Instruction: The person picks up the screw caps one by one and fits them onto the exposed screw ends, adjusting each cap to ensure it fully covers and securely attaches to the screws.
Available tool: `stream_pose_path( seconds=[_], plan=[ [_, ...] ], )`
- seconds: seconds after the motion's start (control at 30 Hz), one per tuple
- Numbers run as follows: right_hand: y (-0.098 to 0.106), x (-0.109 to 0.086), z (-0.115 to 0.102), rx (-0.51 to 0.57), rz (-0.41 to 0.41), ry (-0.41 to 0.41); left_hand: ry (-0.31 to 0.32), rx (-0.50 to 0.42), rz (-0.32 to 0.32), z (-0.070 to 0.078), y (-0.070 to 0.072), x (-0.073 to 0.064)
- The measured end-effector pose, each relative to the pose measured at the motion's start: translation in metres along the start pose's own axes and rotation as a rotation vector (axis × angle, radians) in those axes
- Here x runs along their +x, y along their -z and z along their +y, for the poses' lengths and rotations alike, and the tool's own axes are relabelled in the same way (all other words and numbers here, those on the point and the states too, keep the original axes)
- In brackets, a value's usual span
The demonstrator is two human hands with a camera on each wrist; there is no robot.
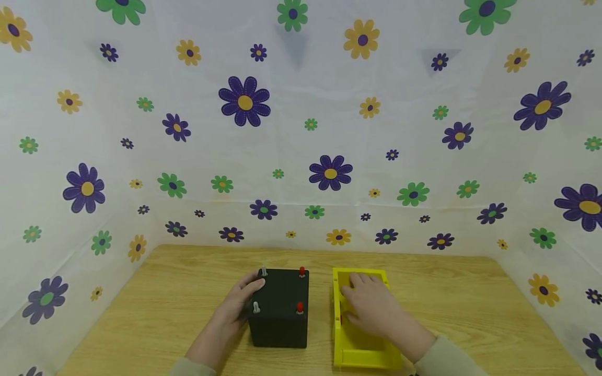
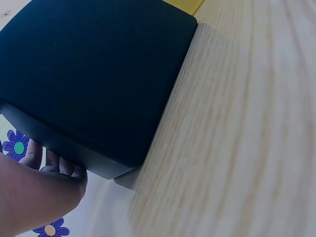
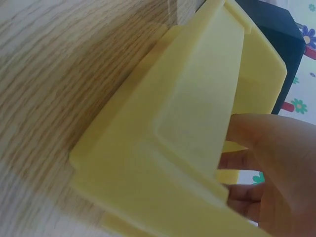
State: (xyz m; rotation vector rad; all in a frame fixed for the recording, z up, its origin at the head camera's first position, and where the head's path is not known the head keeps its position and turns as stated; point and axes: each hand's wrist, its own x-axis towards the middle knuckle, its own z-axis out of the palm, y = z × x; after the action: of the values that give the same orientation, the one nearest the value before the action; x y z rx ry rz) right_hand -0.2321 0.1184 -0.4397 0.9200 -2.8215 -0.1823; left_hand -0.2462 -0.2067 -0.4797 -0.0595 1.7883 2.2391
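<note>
A black box [image 1: 284, 292] stands on the table with two silver toggle switches [image 1: 256, 307] on the left of its top and two red-tipped ones [image 1: 300, 307] on the right. My left hand [image 1: 232, 308] holds the box's left side, thumb over the top edge and fingers around the far left side. To its right lies a yellow bin [image 1: 368, 358]. My right hand [image 1: 371, 303] reaches into it with thumb and forefinger apart. In the right wrist view, the bin's wall [image 3: 197, 98] hides the fingertips.
The wood-patterned table [image 1: 188, 292] extends to both sides of the box and bin. White sheeting with printed flowers [image 1: 329, 130] encloses the table at the back and both sides. A narrow strip of table separates box and bin.
</note>
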Motion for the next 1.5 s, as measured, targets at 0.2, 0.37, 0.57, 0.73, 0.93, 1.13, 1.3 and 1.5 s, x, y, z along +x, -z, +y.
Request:
stream_pose_path(
  seconds=[0.2, 0.37, 0.57, 0.73, 0.93, 1.13, 1.3, 1.5],
  plan=[
    [0.003, 0.002, -0.007, 0.049, -0.059, -0.094, 0.006, 0.003, -0.007, -0.001, 0.0, 0.001],
    [0.002, 0.005, -0.012, 0.054, -0.078, -0.148, 0.008, 0.003, 0.01, 0.0, -0.002, 0.0],
    [-0.004, 0.006, -0.015, 0.016, -0.063, -0.161, 0.007, 0.014, 0.024, 0.001, -0.002, 0.0],
    [-0.008, 0.005, -0.016, -0.005, -0.041, -0.155, 0.007, 0.013, 0.02, 0.002, -0.001, 0.0],
    [-0.012, 0.006, -0.018, 0.017, -0.063, -0.16, 0.006, 0.002, 0.012, 0.002, -0.001, 0.001],
    [-0.014, 0.007, -0.019, 0.023, -0.088, -0.163, 0.002, 0.0, 0.0, 0.001, -0.001, 0.0],
    [-0.016, 0.007, -0.019, 0.014, -0.067, -0.157, 0.001, -0.005, -0.004, 0.001, 0.0, 0.001],
    [-0.017, 0.007, -0.019, 0.017, -0.064, -0.143, 0.005, -0.01, 0.008, 0.0, -0.001, 0.001]
  ],
)
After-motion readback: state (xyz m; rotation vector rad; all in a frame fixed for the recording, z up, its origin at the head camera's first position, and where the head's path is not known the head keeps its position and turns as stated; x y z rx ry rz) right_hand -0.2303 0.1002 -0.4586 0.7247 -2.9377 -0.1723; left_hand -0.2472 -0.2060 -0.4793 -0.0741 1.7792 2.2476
